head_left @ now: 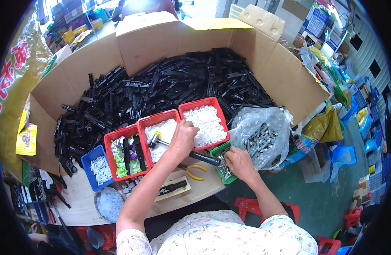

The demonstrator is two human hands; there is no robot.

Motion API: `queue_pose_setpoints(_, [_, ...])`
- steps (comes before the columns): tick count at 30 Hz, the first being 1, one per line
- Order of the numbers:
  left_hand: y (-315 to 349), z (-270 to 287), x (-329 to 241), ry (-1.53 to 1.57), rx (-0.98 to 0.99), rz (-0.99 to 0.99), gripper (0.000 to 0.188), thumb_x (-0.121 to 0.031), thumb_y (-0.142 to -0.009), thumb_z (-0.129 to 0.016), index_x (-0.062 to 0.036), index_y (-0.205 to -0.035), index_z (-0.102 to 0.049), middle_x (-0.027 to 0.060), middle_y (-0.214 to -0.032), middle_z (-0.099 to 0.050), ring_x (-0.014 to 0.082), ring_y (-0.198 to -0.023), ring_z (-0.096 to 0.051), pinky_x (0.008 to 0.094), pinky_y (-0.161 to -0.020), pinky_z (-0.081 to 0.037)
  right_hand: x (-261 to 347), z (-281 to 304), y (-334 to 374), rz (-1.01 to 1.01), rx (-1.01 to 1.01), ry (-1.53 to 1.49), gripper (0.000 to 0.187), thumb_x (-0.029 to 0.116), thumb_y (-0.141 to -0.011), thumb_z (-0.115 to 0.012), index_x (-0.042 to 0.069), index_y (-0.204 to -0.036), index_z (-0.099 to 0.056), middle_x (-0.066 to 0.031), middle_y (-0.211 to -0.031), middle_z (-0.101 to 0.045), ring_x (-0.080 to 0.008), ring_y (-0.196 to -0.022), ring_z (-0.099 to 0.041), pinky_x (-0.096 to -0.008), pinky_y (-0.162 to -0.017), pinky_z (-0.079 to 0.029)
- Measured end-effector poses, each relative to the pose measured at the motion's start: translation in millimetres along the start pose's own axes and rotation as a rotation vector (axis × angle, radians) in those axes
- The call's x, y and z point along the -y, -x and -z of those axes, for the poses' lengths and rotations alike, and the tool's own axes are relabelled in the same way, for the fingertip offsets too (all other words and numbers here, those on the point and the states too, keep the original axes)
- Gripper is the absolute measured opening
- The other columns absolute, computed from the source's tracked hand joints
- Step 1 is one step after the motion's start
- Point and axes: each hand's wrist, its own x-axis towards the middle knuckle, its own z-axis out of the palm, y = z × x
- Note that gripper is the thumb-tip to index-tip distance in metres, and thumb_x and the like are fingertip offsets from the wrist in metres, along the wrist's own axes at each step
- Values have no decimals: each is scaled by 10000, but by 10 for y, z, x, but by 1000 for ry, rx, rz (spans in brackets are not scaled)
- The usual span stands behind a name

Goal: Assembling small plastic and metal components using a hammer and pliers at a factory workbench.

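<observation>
Hammer (185,151) in the left hand (182,139) was the thing in play: a small one, with a metal head marked in yellow lying over the red tray of white rings (161,132) and a dark handle running back toward the green tray (219,149). The left hand was clenched around the handle partway along its length, above that red tray's near rim. Just right of the hammer's handle end, the right hand (240,163) rested with fingers curled into the green tray, on a small clear bag; whether it gripped anything could not be told.

Behind the hammer sat a second red tray (208,121) of white round parts, and left of the hammer a third red tray (125,155) holding green, white and black pieces. Further left stood a blue tray (98,168) of white pegs, with a round metal bowl (108,204) of pale parts nearer the person. Yellow-handled pliers (194,171) lay on the pale desk (81,199) just below the hammer. A clear plastic bag of grey parts (261,136) bulged to the right. Beyond the trays, a cardboard wall (161,40) fenced in a large heap of black plastic strips (161,87). The room around was crowded with packages, crates and red stools.
</observation>
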Motion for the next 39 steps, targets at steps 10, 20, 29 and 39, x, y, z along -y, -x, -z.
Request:
queue_pose_setpoints(10, [163,319,-277,402,-27,327,167,-4,-806,-719,10,-971,-744,123,-866,-715,228,-779,-673,308,-735,-520,49,20,66,-4,-55,-98,78,97,-826,-684,26,-853,-668,-113,-838,-612,-335,-829,-631,-455,-695,-464])
queue_pose_setpoints(20, [788,709,-484,1242,-209,840,220,-19,-887,-702,36,-1100,-713,63,-966,-723,93,-846,-651,227,-783,-517,82,214,10,-64,-225,-293,87,49,-873,-655,-26,-916,-652,-178,-856,-665,-337,-774,-660,-387,-697,-507])
queue_pose_setpoints(29, [1238,726,-711,1289,-288,768,223,-7,-886,-707,26,-1107,-710,63,-989,-719,91,-879,-650,222,-801,-511,1092,274,-153,55,-118,-976,88,-57,-894,-641,-35,-978,-622,-125,-961,-677,-163,-871,-664,-291,-792,-537])
queue_pose_setpoints(39, [1389,715,-841,1069,-321,606,196,-14,-892,-705,23,-1085,-722,44,-969,-689,65,-842,-609,212,-710,-493,1275,138,-155,310,-242,-782,126,-81,-828,-678,-18,-929,-637,-141,-966,-691,-225,-885,-678,-313,-775,-536])
